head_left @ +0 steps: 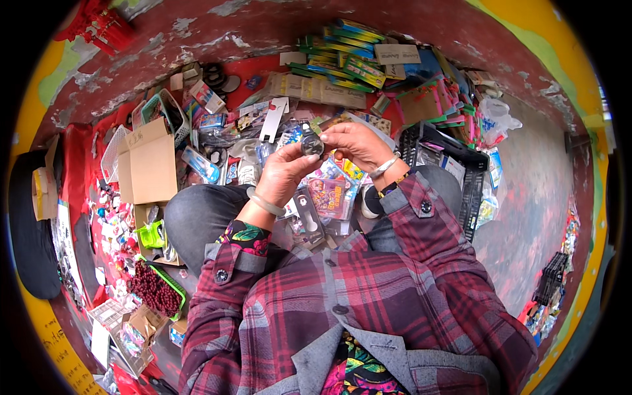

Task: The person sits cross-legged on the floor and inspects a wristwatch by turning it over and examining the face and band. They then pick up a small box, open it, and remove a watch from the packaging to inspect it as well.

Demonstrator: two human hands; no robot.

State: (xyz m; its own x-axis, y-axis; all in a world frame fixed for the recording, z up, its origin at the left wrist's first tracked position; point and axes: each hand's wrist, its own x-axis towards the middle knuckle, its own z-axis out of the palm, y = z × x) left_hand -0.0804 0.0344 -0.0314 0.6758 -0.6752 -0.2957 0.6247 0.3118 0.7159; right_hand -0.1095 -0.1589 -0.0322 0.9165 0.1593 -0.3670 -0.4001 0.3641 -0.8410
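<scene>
Between my two hands, in front of my lap, is a small black object with a round, glassy-looking part [312, 143], much like a wristwatch; its exact kind is hard to make out. My left hand [284, 172] pinches its lower edge between thumb and fingers. From the other side, my right hand [359, 146] closes its fingertips on its upper right edge. Below the hands, between my legs, lie a purple-brown packet [329, 197] and a dark boxed package [307, 212] with a white front. A white card strip [274, 120] lies just beyond my left hand.
An open cardboard box [148, 164] and a green tray of dark red beads [157, 289] stand at left. A black plastic crate [473, 181] is by my right knee. Stacked yellow-green boxes [349, 52] lie at the far side, near a clear plastic bag [498, 118].
</scene>
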